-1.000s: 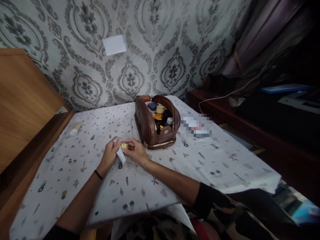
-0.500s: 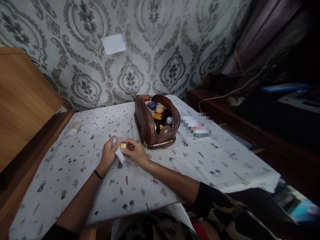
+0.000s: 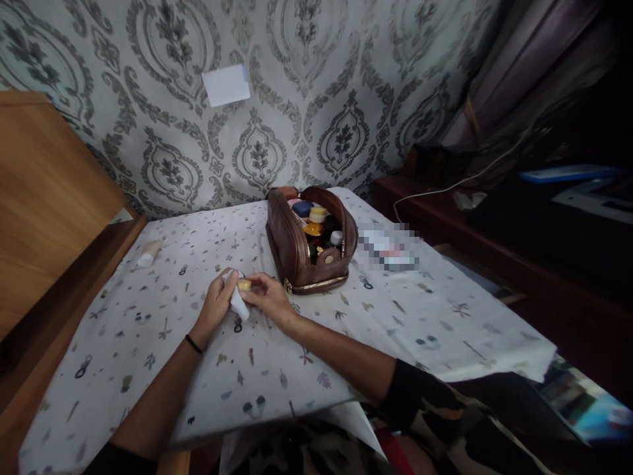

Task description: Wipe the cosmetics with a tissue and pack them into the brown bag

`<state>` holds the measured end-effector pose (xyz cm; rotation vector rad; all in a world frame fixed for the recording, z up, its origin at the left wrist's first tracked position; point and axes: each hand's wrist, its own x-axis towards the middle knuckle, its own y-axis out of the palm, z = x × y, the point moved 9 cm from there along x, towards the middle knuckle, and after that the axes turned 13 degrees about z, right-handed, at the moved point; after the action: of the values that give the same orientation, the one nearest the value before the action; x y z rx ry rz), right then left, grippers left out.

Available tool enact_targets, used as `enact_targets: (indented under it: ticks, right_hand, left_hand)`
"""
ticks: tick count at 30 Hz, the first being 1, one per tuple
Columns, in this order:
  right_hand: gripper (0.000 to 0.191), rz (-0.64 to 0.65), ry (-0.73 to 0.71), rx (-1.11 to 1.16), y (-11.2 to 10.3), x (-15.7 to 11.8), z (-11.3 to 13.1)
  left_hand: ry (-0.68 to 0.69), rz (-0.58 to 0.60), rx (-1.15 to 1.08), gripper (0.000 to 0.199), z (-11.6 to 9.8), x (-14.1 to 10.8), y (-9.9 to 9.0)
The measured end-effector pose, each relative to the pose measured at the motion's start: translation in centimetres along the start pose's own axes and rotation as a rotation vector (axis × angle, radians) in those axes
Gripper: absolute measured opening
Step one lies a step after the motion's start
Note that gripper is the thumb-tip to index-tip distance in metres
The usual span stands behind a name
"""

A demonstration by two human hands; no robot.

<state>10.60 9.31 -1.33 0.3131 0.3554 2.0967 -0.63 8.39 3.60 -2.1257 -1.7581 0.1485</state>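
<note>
My left hand point(image 3: 217, 300) is closed on a white wipe or tissue point(image 3: 239, 305), whose loose end hangs below the fingers. Between both hands is a small jar with a yellow-gold lid point(image 3: 244, 285). My right hand point(image 3: 271, 297) grips this jar from the right, and the wipe touches its left side. Just beyond my right hand stands an unzipped brown leather toiletry bag point(image 3: 281, 247). Inside it show a yellow-lidded jar point(image 3: 317, 214), an amber container point(image 3: 313, 229), a dark blue lid point(image 3: 302, 209) and a white cap point(image 3: 336, 237).
A pale tube with a white cap point(image 3: 150, 253) lies at the table's left. The table carries a white printed cloth point(image 3: 198, 376). Right of the bag lies a blurred-out item point(image 3: 390, 249). A wooden panel point(image 3: 49, 204) rises at left; a white cable point(image 3: 445, 190) crosses the dark furniture at right.
The wipe has shifted and crumpled slightly around the small jar, and the jar has turned a little between my hands. The bag and the tube stay in place.
</note>
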Motion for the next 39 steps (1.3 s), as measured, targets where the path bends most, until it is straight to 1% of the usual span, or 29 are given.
enact_targets:
  ticks: [4,11,16,21,25,33,39]
  right_hand:
    - [0.047,-0.014,-0.001,-0.043,-0.1,0.0,0.2]
    - [0.046,0.012,0.023,-0.070,0.3,-0.1,0.3]
    - [0.046,0.037,0.017,-0.053,0.4,-0.1,0.4]
    - [0.050,0.010,0.003,-0.013,0.1,0.0,0.3]
    - [0.054,-0.008,-0.001,0.033,0.0,0.0,0.2]
    - [0.052,-0.001,0.023,0.043,0.2,0.1,-0.1]
    - [0.048,0.019,0.031,-0.016,0.3,0.0,0.1]
  left_hand:
    - [0.020,0.018,0.016,0.041,-0.2,-0.1,0.2]
    - [0.008,-0.047,0.061,0.040,-0.4,-0.3,-0.4]
    - [-0.036,-0.072,0.020,0.043,0.0,-0.3,-0.6]
    - [-0.053,-0.014,-0.057,0.045,0.7,0.0,-0.1]
    - [-0.051,-0.011,-0.047,0.045,1.0,0.0,-0.2]
    - [-0.011,-0.030,0.045,0.040,-0.1,-0.2,-0.3]
    - [-0.020,-0.044,0.060,0.040,-0.1,-0.2,-0.4]
